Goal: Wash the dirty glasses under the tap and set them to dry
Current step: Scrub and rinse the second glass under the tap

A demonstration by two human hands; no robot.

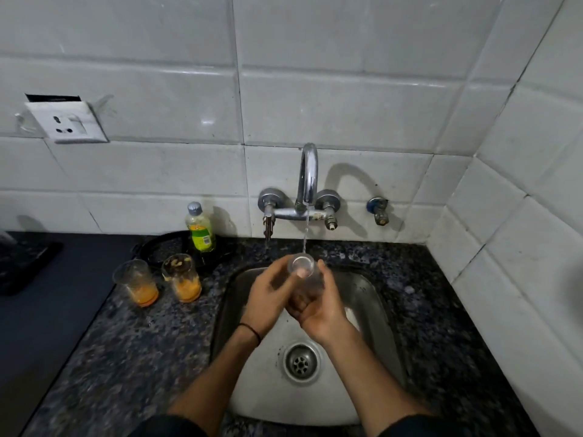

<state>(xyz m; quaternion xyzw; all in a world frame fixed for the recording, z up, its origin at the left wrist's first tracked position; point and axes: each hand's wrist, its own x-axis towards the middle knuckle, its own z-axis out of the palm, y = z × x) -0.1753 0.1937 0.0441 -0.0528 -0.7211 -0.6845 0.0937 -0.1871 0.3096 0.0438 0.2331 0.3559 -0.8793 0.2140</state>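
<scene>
A clear glass [303, 267] is held upright over the steel sink [375, 298], right under the thin stream from the chrome tap [309, 176]. My left hand [269, 298] wraps its fingers around the glass from the left, and my right hand [318, 305] cups it from the right and below. Two dirty glasses with orange residue stand on the counter left of the sink: one [136, 282] further left, the other [182, 277] closer to the sink.
A green-labelled bottle [200, 228] stands on a black round tray [164, 247] by the wall. The dark granite counter [132, 348] surrounds the sink. A black hob [25, 263] lies at far left. The drain [301, 362] sits in the basin's middle.
</scene>
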